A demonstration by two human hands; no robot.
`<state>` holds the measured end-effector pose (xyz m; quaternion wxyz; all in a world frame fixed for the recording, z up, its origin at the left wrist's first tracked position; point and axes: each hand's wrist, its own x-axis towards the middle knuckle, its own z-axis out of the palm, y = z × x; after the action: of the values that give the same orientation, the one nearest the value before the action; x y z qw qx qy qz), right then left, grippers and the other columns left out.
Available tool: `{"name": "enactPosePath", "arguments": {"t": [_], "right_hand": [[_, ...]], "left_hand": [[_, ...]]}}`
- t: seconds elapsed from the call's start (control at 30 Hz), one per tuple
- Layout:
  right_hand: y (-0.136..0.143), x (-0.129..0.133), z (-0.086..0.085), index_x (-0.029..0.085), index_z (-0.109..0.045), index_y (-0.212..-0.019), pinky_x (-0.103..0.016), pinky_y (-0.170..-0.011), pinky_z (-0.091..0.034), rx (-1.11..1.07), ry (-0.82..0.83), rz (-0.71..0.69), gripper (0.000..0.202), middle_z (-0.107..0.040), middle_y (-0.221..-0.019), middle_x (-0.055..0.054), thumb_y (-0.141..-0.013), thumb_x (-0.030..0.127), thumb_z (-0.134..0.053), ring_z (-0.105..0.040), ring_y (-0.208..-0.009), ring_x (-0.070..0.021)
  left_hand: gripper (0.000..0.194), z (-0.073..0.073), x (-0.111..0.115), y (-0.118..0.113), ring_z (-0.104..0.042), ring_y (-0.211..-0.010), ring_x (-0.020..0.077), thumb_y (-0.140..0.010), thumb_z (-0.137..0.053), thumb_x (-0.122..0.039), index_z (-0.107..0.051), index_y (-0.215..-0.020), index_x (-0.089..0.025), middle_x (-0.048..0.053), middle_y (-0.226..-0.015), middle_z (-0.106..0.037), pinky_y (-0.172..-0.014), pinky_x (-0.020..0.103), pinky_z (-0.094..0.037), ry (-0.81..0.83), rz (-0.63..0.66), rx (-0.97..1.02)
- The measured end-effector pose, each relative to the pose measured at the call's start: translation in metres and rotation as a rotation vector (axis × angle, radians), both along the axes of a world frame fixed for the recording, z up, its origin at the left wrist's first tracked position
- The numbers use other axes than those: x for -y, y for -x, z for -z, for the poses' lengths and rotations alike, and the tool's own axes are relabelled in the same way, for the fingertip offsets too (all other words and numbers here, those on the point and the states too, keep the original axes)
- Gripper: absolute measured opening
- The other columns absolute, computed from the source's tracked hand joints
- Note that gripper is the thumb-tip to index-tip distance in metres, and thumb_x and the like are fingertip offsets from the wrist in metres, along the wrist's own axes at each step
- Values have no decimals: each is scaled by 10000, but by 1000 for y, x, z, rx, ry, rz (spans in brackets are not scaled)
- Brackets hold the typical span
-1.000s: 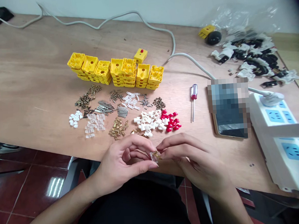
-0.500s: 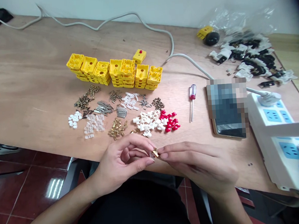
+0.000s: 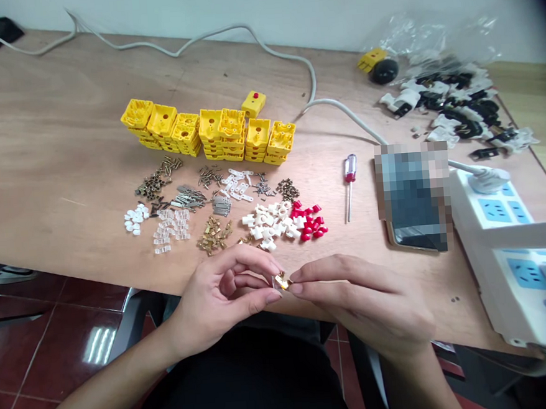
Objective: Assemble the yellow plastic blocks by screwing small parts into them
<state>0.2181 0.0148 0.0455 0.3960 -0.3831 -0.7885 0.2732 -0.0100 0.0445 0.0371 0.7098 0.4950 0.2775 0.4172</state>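
Near the table's front edge, my left hand [image 3: 232,288] pinches a small clear plastic piece [image 3: 275,283] between thumb and index finger. A small brass part [image 3: 282,282] sits at that clear piece, between my two hands. My right hand [image 3: 358,292] has its fingertips closed on the brass part's right side. Just beyond the hands lie a pile of brass parts [image 3: 215,235], white plastic pieces [image 3: 269,223] and red caps [image 3: 309,220]. Clear plastic pieces [image 3: 172,227] lie farther left.
Stacked yellow housings [image 3: 212,134] stand behind piles of screws and metal strips [image 3: 188,198]. To the right are a screwdriver [image 3: 351,183], a phone [image 3: 416,207], a power strip [image 3: 497,207] and a heap of black and white parts [image 3: 462,107]. A cable [image 3: 310,71] crosses the back.
The brass part between my fingertips has tilted slightly. My right fingertips have shifted a little; my left hand holds nearly the same pose.
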Motion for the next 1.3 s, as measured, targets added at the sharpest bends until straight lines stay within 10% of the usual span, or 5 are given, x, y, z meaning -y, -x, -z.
{"name": "enactPosePath", "arguments": {"t": [1.3], "right_hand": [[-3, 8, -13, 182, -682, -1306, -324, -869, -655, 169, -67, -36, 389, -772, -1193, -96, -942, 48, -646, -732, -1103, -217]], "left_hand": [[231, 1, 1, 1, -680, -898, 110, -852, -778, -40, -710, -1014, -189, 38, -1037, -643, -809, 192, -627, -120, 26, -42]]}}
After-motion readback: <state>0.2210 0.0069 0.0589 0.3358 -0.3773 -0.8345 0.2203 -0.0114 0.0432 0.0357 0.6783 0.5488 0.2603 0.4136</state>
